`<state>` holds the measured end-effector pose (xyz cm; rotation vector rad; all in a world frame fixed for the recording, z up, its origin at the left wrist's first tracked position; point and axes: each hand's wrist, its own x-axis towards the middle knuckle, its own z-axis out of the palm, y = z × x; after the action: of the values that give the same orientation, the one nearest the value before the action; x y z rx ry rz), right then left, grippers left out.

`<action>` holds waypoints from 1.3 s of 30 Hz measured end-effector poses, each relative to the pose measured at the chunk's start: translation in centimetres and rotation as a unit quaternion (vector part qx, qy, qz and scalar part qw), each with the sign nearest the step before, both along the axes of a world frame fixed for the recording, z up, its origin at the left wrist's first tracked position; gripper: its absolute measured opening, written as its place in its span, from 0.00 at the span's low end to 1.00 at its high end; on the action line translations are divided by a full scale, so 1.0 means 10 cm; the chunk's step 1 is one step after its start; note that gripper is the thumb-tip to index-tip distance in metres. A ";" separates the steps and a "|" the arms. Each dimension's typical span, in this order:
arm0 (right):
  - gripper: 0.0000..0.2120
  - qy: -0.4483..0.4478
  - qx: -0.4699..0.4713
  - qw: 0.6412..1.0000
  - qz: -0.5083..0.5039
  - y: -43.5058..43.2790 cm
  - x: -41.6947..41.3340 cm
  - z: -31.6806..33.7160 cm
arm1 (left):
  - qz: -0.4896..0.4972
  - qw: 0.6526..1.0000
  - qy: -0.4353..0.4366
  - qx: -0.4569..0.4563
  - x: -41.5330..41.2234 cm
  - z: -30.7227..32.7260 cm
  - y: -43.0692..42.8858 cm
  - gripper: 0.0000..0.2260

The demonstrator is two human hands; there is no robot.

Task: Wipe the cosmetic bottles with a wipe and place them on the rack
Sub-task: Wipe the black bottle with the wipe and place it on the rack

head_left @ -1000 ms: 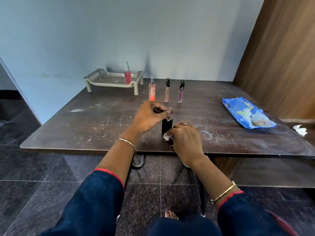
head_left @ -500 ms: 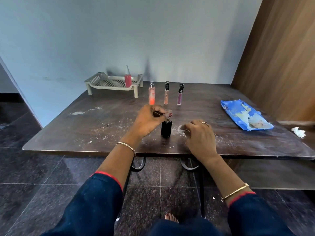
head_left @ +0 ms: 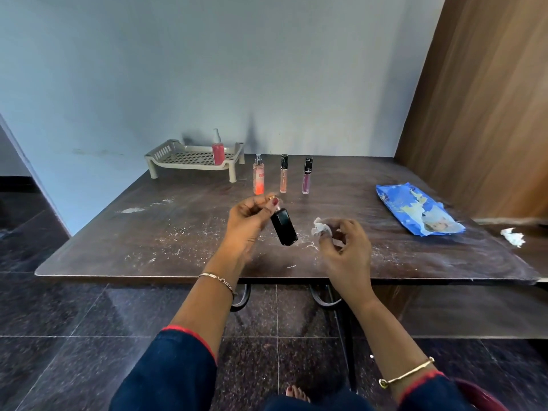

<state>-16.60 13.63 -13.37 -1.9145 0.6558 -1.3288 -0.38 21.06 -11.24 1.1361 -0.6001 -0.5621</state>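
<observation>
left hand [head_left: 247, 219] lifting tilted black bottle [head_left: 284, 226], right hand [head_left: 345, 244] pinching wipe [head_left: 321, 229]

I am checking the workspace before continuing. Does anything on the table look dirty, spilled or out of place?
Yes. White powdery smears and specks cover the table, thickest near the front edge and around the hands. A crumpled white scrap lies loose at the far right, beyond the blue wipe pack. The bottles themselves stand upright.

Dark brown table [head_left: 178, 232] on black legs; pale blue wall [head_left: 207, 69] behind it, wood panel [head_left: 480, 99] to its right, dark glossy floor tiles [head_left: 89, 336] beneath.
</observation>
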 end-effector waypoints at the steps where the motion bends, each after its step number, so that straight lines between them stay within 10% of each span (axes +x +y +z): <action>1: 0.09 -0.005 0.003 1.000 0.008 0.02 0.00 0.02 | -0.016 0.997 0.068 -0.031 -0.02 0.01 0.02 0.09; 17: 0.14 0.148 -0.323 0.931 0.087 0.28 0.05 0.21 | -0.052 0.905 0.370 -0.206 -0.27 0.10 -0.05 0.04; 30: 0.10 -0.038 -0.085 0.996 -0.013 0.27 0.06 0.22 | 0.035 0.909 0.396 -0.122 -0.34 0.34 -0.04 0.07; 39: 0.16 0.136 -0.339 0.931 0.015 0.25 0.07 0.03 | 0.043 0.913 0.401 -0.069 -0.38 0.36 -0.07 0.07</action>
<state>-15.88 16.16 -13.08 -2.6862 0.3007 -1.3948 -4.23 20.34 -7.61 0.6992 0.1242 -0.8272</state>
